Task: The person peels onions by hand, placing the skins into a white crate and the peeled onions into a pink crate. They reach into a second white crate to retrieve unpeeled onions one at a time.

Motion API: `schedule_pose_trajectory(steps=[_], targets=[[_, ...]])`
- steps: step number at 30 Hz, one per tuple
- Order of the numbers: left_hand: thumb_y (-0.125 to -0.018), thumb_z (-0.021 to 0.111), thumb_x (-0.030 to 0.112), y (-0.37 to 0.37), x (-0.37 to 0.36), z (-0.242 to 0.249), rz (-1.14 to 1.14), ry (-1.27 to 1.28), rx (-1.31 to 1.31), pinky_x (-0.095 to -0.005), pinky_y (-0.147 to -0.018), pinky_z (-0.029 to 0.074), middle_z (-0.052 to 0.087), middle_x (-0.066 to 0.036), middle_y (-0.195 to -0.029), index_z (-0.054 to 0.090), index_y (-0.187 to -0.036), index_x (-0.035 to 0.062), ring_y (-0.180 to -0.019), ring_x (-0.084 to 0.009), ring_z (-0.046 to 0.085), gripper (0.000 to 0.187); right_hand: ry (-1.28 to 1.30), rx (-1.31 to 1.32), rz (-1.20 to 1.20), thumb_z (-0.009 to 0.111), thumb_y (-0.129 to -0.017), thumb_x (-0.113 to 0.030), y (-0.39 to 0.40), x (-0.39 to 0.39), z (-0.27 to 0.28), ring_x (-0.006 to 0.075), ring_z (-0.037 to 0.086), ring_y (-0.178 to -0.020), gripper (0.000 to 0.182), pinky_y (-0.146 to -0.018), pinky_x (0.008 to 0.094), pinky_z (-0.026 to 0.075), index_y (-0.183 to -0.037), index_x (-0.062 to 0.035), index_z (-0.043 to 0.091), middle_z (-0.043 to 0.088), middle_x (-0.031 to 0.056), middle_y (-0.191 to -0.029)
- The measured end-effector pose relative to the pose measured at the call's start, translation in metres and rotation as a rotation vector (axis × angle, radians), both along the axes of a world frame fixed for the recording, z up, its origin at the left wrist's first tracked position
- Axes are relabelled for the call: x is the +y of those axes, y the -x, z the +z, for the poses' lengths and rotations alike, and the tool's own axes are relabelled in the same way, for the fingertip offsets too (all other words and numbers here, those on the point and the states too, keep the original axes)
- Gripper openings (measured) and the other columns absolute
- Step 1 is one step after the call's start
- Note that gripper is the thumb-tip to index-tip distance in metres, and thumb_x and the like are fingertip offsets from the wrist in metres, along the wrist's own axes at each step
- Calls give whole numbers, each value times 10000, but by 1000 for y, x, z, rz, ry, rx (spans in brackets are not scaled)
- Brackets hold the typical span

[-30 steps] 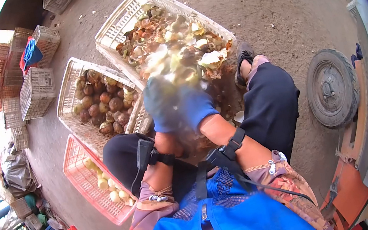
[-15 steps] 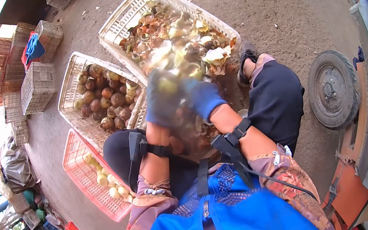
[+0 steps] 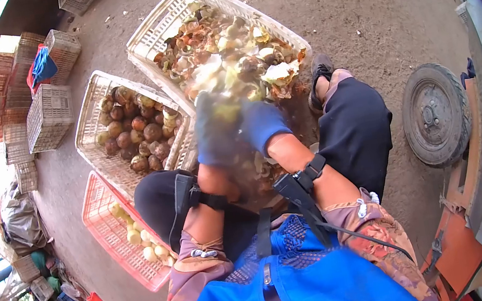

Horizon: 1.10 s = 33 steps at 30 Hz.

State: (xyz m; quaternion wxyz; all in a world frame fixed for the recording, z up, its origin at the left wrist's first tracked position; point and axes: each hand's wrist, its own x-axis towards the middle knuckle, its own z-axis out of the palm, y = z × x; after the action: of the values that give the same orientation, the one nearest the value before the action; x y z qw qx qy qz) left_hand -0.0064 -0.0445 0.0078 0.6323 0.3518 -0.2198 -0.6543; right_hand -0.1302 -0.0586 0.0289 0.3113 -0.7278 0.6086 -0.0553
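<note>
My left hand [image 3: 213,131], in a blue-grey glove, is closed around a blurred yellow-green round item [image 3: 227,113], perhaps an onion. Close beside it, my right hand [image 3: 262,124], in a blue glove, has its fingers bent toward the same item; motion blur hides its fingertips. Both hands are at the near edge of a white crate [image 3: 142,38] heaped with peels and skins [image 3: 222,61]. Left of them, a second white crate [image 3: 84,120] holds brown, unpeeled round produce [image 3: 134,123]. Pale peeled ones [image 3: 142,238] lie in a pink crate [image 3: 103,225].
Stacked crates [image 3: 50,115] stand at the upper left, one with a blue and red cloth [image 3: 43,64]. On the right are a wheel [image 3: 433,114] and an orange metal part [image 3: 452,250]. My shoe [image 3: 321,74] is beside the peel crate.
My left hand has shifted slightly right, closer to my right hand. The view has moved a little. Both hands remain blurred around the yellow-green item.
</note>
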Motion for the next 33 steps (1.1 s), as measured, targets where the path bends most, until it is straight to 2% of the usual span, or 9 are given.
schedule_pose_trajectory(steps=[9, 11, 12, 15, 17, 19, 28, 32, 33], targets=[[-944, 610, 391, -4, -4, -7, -113, -208, 92, -349, -788, 572, 688, -80, -1006, 630, -1110, 72, -903, -221, 669, 360, -44, -84, 403, 711, -764, -265, 21, -32, -49, 313, 708, -830, 254, -751, 384, 566, -886, -47, 754, 721, 178, -903], [-936, 612, 403, -2, -4, -14, -55, -139, -60, -367, -808, 574, 692, -93, -1045, 621, -1149, 67, -925, -236, 673, 398, -579, -489, 262, 745, -738, -283, 33, -37, -47, 290, 711, -771, 243, -731, 362, 566, -837, -63, 769, 725, 145, -822], [-932, 613, 408, -1, -4, -17, -26, -104, -135, -376, -818, 576, 693, -99, -1064, 617, -1168, 64, -936, -244, 675, 417, -87, -256, 753, 778, -705, -287, 32, -49, -79, 277, 710, -733, 258, -709, 341, 565, -840, -67, 769, 722, 129, -763], [-930, 610, 422, -1, -4, -14, -32, 6, -395, -383, -831, 570, 680, -111, -1106, 606, -1194, 65, -979, -258, 664, 444, 173, -519, 694, 791, -692, -300, 46, -46, -60, 277, 712, -757, 268, -711, 347, 564, -821, -66, 767, 727, 129, -797], [-927, 608, 435, -6, -3, -10, -32, 116, -658, -390, -844, 564, 667, -124, -1149, 595, -1220, 66, -1022, -272, 653, 472, 92, -37, 766, 741, -749, -286, 32, -46, -61, 308, 710, -806, 250, -728, 383, 562, -862, -64, 758, 727, 149, -868], [-924, 606, 449, -9, -5, -6, -30, 234, -919, -396, -857, 558, 654, -136, -1192, 584, -1246, 66, -1065, -287, 643, 500, -214, -690, -82, 656, -823, -292, 26, -40, -114, 354, 698, -846, 265, -750, 420, 560, -933, -68, 745, 717, 170, -934], [-944, 644, 336, -23, -1, 1, -23, -172, 322, -424, -806, 557, 661, -109, -1119, 579, -1242, 83, -1010, -282, 645, 396, 332, -241, -20, 554, -878, -130, 7, 16, -4, 360, 681, -779, 85, -652, 465, 541, -919, -81, 611, 670, 178, -838], [-950, 632, 354, -21, 3, 2, 50, -230, 266, -390, -745, 564, 677, -81, -1058, 593, -1210, 90, -943, -240, 661, 372, 327, -43, 118, 596, -844, -145, 5, 13, -13, 335, 680, -765, 126, -642, 454, 548, -962, -102, 594, 658, 164, -843], [-952, 629, 354, -22, 4, -4, 78, -79, -206, -377, -717, 566, 679, -68, -1038, 595, -1199, 96, -913, -225, 665, 359, 314, -49, 145, 608, -831, -149, 5, 12, -12, 321, 681, -776, 151, -646, 444, 550, -976, -107, 595, 658, 164, -853]])
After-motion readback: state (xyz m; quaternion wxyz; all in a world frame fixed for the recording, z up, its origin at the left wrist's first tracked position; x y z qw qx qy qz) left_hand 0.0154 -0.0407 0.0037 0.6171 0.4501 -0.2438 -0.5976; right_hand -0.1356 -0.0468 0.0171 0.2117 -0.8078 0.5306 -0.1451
